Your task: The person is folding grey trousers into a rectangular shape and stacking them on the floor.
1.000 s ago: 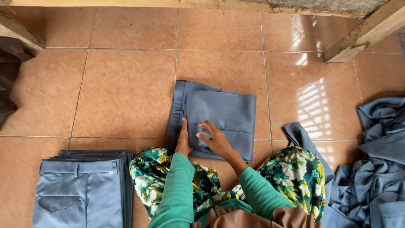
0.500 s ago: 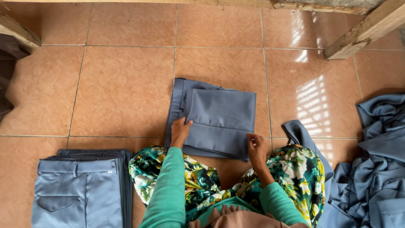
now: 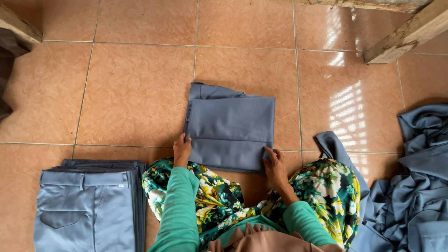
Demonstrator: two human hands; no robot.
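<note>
Folded grey trousers (image 3: 229, 127) flat on orange tiled floor (image 3: 135, 88), just ahead of knees. Left hand (image 3: 181, 149) pinches near-left edge; right hand (image 3: 275, 165) grips near-right corner — both grasping cloth. Fabric looks light, soft, limp — likely best held at both corners. Folded trouser stack (image 3: 88, 205) left, loose grey pile (image 3: 415, 186) right.

Folded trousers (image 3: 228, 128) lie on the floor (image 3: 135, 88) between a stack (image 3: 88, 205) left and a heap (image 3: 415, 186) right.

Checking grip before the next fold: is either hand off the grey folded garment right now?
No, the left hand and right hand both rest on the near corners of the folded grey garment.
</note>
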